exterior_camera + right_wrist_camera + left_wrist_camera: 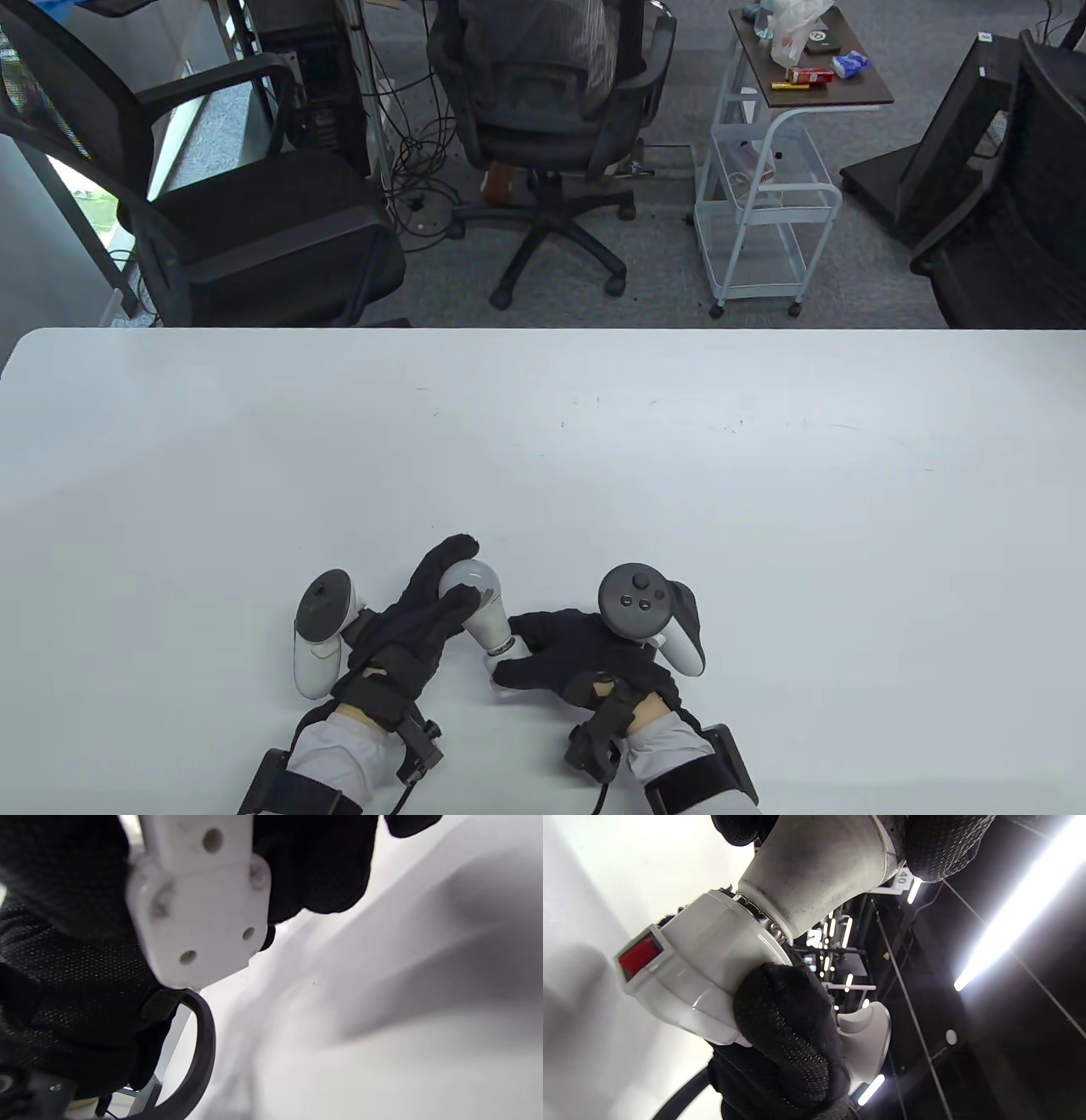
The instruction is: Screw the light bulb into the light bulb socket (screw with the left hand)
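Light bulb (477, 598) is sitting in the socket (501, 666), left hand (416, 615) lying left of it, right hand (585, 654) right, near the table's (679, 467) front edge.

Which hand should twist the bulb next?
Left. The left hand already grips the light bulb, while the right hand holds the socket steady. Thread still shows in the left wrist view.

An office: swivel chairs (543, 127), a computer tower (318, 81), carpet beyond the table (543, 441).
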